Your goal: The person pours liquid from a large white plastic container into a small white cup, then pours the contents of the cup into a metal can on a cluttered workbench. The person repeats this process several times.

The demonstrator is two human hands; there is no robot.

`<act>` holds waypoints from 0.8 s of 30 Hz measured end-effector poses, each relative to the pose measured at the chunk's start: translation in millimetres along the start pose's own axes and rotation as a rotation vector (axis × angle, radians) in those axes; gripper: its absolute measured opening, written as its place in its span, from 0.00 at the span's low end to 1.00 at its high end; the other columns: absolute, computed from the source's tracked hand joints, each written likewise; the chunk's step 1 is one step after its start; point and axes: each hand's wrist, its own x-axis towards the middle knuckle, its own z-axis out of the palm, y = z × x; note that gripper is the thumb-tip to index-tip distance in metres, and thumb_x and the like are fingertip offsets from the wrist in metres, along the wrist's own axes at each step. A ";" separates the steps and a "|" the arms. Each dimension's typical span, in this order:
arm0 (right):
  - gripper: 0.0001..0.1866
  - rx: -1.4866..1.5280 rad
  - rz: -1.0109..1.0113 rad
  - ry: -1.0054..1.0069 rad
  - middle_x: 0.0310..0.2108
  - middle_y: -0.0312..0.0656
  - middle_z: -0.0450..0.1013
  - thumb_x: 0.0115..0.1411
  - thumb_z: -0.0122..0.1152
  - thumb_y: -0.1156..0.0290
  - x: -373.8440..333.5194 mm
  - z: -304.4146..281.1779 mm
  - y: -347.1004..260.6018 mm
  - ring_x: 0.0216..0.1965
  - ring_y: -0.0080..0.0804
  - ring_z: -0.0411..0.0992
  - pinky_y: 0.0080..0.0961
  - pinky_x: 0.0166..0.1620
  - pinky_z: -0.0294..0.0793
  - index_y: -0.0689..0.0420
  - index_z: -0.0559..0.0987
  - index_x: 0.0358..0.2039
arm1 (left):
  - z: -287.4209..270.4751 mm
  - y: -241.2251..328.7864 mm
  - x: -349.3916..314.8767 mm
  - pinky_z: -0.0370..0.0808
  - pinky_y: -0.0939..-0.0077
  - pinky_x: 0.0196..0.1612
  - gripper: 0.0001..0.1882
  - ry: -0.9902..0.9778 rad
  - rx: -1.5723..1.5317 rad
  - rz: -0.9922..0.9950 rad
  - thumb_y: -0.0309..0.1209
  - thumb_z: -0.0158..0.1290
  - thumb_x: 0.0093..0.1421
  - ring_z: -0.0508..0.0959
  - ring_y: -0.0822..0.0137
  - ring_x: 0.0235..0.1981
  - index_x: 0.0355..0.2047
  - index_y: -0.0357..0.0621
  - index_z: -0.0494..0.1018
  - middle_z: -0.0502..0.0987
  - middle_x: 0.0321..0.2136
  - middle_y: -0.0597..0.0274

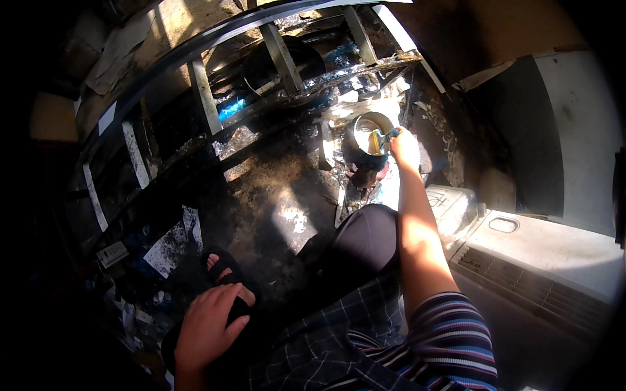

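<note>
In my right hand [405,150] is what looks like a paintbrush [378,141], with a bluish handle and a yellowish lower part. My fingers are closed round its handle at the right rim of a round, dark-sided can [360,154]. The brush's lower end is inside the can, where some pale liquid shows. My left hand [210,324] lies over my left knee, fingers stretched out and holding nothing. Beyond the can stretches a long metal frame [282,57] with several crossbars, like a ladder.
A translucent plastic jug [453,207] stands by my right forearm, beside a white metal housing [554,251] with a grille. Stained, paint-spattered ground [267,189] lies ahead. Scraps and a white power strip [113,254] lie at the left. Pale panels [577,130] stand at the right.
</note>
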 end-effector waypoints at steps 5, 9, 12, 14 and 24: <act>0.15 0.011 0.064 -0.054 0.41 0.50 0.77 0.60 0.55 0.60 -23.9 -31.6 -40.6 0.42 0.50 0.75 0.38 0.47 0.73 0.41 0.77 0.48 | -1.7 2.2 -0.4 0.67 0.60 0.55 0.29 0.008 -0.005 0.005 0.32 0.61 0.50 0.72 0.51 0.52 0.52 0.37 0.68 0.73 0.50 0.49; 0.15 -0.047 -0.003 -0.077 0.41 0.50 0.76 0.60 0.55 0.59 -16.4 -24.4 -22.1 0.42 0.50 0.75 0.39 0.46 0.73 0.41 0.77 0.48 | -3.3 2.3 2.2 0.67 0.60 0.55 0.29 -0.001 0.019 0.012 0.32 0.61 0.50 0.72 0.51 0.52 0.52 0.37 0.69 0.73 0.49 0.49; 0.15 0.019 0.002 0.030 0.40 0.51 0.77 0.59 0.55 0.60 2.5 5.2 9.2 0.42 0.50 0.76 0.39 0.46 0.73 0.43 0.78 0.47 | -3.1 1.8 2.8 0.67 0.60 0.55 0.29 -0.009 0.014 0.018 0.32 0.61 0.50 0.72 0.51 0.52 0.52 0.37 0.69 0.73 0.50 0.50; 0.15 0.123 0.001 0.077 0.40 0.51 0.77 0.58 0.56 0.62 -10.1 -6.2 -10.2 0.42 0.50 0.76 0.38 0.46 0.74 0.46 0.78 0.46 | -2.1 2.0 1.8 0.67 0.60 0.55 0.29 -0.008 0.005 0.009 0.32 0.61 0.50 0.72 0.51 0.52 0.52 0.37 0.68 0.73 0.50 0.50; 0.15 0.052 -0.001 0.063 0.38 0.51 0.77 0.60 0.55 0.61 -0.2 4.8 8.8 0.41 0.50 0.76 0.38 0.45 0.74 0.45 0.77 0.47 | -0.8 -0.1 2.3 0.67 0.61 0.55 0.29 -0.020 0.002 0.019 0.32 0.61 0.50 0.72 0.51 0.53 0.52 0.38 0.68 0.73 0.50 0.50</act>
